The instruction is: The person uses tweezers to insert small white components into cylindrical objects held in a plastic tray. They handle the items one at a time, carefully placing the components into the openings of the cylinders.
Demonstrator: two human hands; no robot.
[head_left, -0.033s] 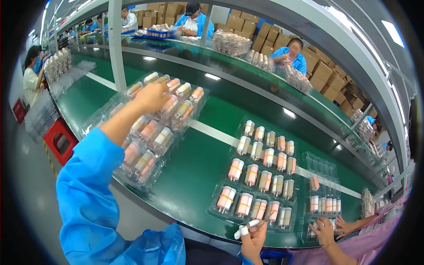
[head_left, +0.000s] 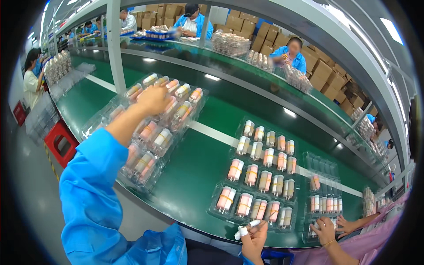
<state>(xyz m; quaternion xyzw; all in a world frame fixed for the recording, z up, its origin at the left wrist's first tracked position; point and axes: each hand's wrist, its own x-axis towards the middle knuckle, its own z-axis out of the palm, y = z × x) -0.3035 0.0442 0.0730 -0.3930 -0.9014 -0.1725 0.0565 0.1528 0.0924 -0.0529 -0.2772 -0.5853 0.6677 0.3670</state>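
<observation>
My left hand (head_left: 154, 99) reaches over the clear plastic trays (head_left: 165, 152) on the left. Its fingers are curled down among bundled pink, white and grey cylinders (head_left: 182, 110) with yellow bands; the fingertips are hidden, so what they grip cannot be made out. Close to my body, my right hand (head_left: 255, 243) is closed, pinching small white cylindrical pieces (head_left: 243, 231) between thumb and fingers. Just beyond it lies another clear tray (head_left: 212, 211), filled with rows of similar banded bundles (head_left: 244, 204), several with pale prongs at one end.
At right, a co-worker's hands (head_left: 326, 230) work over a partly filled tray (head_left: 321, 165). A grey metal post (head_left: 115, 48) rises behind the left trays. A red stool (head_left: 62, 142) stands off the green table's (head_left: 185, 176) left edge. Other workers sit across the line.
My left hand has shifted very slightly over the left trays, and its sleeve has moved a little to the right. My right hand keeps its hold on the white pieces.
</observation>
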